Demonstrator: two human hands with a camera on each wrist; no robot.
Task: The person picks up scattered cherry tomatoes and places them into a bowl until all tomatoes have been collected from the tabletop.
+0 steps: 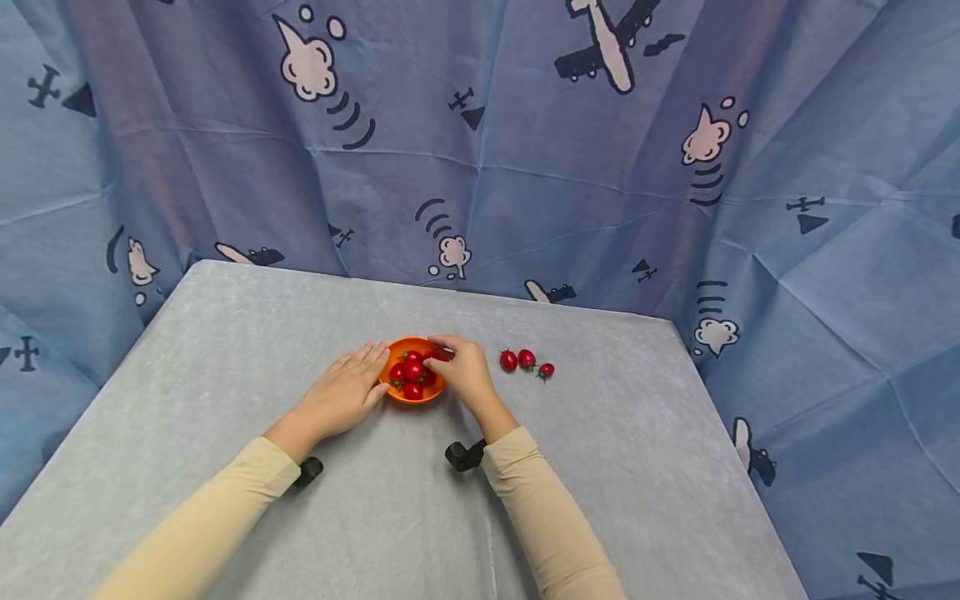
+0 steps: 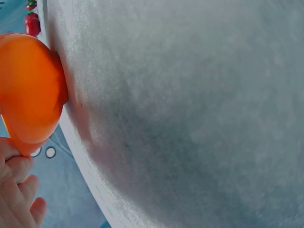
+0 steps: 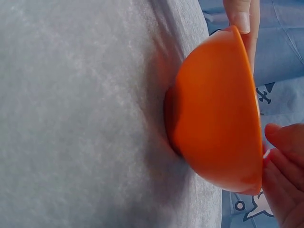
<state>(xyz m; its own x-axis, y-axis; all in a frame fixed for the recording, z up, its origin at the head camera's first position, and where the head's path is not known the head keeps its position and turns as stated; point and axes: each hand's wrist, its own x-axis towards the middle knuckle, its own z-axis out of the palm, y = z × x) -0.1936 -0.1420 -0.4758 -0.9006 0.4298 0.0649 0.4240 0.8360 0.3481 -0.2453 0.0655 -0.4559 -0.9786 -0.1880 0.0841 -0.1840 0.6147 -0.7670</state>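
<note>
An orange bowl (image 1: 415, 401) with several red cherry tomatoes (image 1: 413, 372) in it stands on the grey-covered table. The left hand (image 1: 341, 396) rests against the bowl's left rim, its fingers fairly straight and the thumb spread toward the near side. Over the right rim, the right hand (image 1: 467, 375) pinches a cherry tomato (image 1: 438, 354) between thumb and fingers. In the right wrist view, the fingers largely hide that tomato, and the left thumb touches the rim of the bowl (image 3: 216, 114). From the left wrist, the left fingers (image 2: 19, 168) show at the rim.
To the right of the bowl, three more cherry tomatoes (image 1: 527, 359) lie on the table (image 1: 630, 467), some with green stems. A blue curtain (image 1: 405, 192) printed with planes and clouds hangs behind the table and along its sides. Black wrist mounts (image 1: 463, 456) sit under both wrists.
</note>
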